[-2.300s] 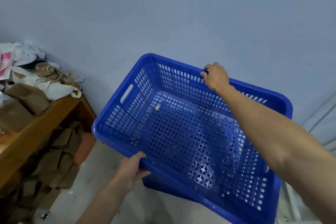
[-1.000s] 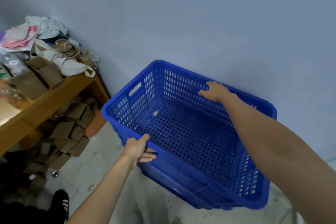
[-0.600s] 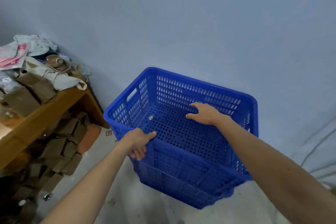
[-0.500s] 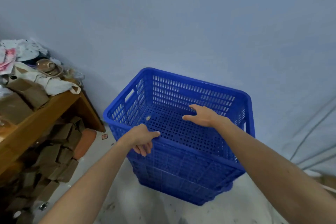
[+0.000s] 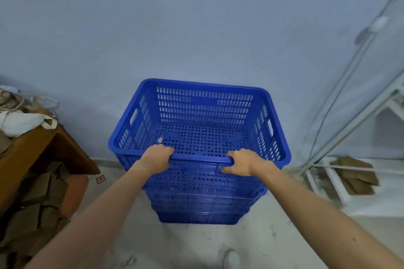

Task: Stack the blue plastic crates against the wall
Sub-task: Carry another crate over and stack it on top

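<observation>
A blue perforated plastic crate (image 5: 203,116) sits nested on top of a stack of blue crates (image 5: 201,205) on the floor, its far side close to the pale blue wall (image 5: 196,28). The top crate is empty apart from a small scrap on its bottom. My left hand (image 5: 156,158) grips the near rim on the left, fingers curled over the edge. My right hand (image 5: 240,162) grips the same near rim on the right. Both forearms reach in from the bottom of the head view.
A wooden table (image 5: 26,150) with cloth and clutter stands at the left, with cardboard pieces (image 5: 37,199) piled under it. White metal bars and cables (image 5: 341,129) lean at the right, with cardboard (image 5: 354,174) behind them. Bare concrete floor (image 5: 196,244) lies in front.
The crate went from tilted in the air down onto the stack, now level. My right hand moved from the far rim and the crate's inside to the near rim; my left hand stayed there.
</observation>
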Demonstrator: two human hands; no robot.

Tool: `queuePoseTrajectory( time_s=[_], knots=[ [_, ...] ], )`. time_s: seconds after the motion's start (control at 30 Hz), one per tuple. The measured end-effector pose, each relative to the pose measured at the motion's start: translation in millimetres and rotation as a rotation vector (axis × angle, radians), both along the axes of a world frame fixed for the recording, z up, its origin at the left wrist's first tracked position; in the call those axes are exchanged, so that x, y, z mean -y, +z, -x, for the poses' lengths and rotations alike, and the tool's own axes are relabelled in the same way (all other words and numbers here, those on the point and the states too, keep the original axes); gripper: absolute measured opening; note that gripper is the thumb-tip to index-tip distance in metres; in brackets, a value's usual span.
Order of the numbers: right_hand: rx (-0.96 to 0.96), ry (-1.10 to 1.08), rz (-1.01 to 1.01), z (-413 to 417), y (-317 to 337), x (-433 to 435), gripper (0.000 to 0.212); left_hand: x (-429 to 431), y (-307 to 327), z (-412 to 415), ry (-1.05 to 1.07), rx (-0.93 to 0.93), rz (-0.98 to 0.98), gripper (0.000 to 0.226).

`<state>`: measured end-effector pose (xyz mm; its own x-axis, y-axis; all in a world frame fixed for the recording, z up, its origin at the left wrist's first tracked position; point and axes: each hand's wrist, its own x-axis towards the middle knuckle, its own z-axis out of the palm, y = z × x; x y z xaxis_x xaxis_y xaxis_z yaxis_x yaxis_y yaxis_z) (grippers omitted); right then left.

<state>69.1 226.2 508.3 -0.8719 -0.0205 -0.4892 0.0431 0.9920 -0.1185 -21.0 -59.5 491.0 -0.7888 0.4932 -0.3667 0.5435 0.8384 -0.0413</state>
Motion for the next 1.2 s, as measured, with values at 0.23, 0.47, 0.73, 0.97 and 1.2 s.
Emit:
queuePoseTrajectory(
  time_s=[0.23,0.47,0.73,0.97,1.2],
  knots=[
    [-0.168,0.065,-0.182,-9.2,-4.6,-17.0,0.018,-0.6,-0.4,4.1,-0.093,-0.109,0.039,0.011],
    [-0.201,0.231,-0.287,-0.7,1.2,-36.4,0.027,-11.2,-4.4,7.3,-0.117,-0.135,0.103,0.017],
    [-0.219,0.273,-0.328,-4.6,1.9,-63.9,0.027,-36.3,-5.0,0.9,-0.104,-0.126,0.047,0.017],
    [-0.275,0.235,-0.285,-8.8,-4.6,-73.4,0.026,-44.9,-6.4,-5.1,-0.069,-0.163,0.081,0.023],
    [-0.326,0.131,-0.132,-19.6,-27.7,-72.0,0.023,-33.5,-16.6,-15.5,0.046,-0.275,0.121,0.014]
  ],
)
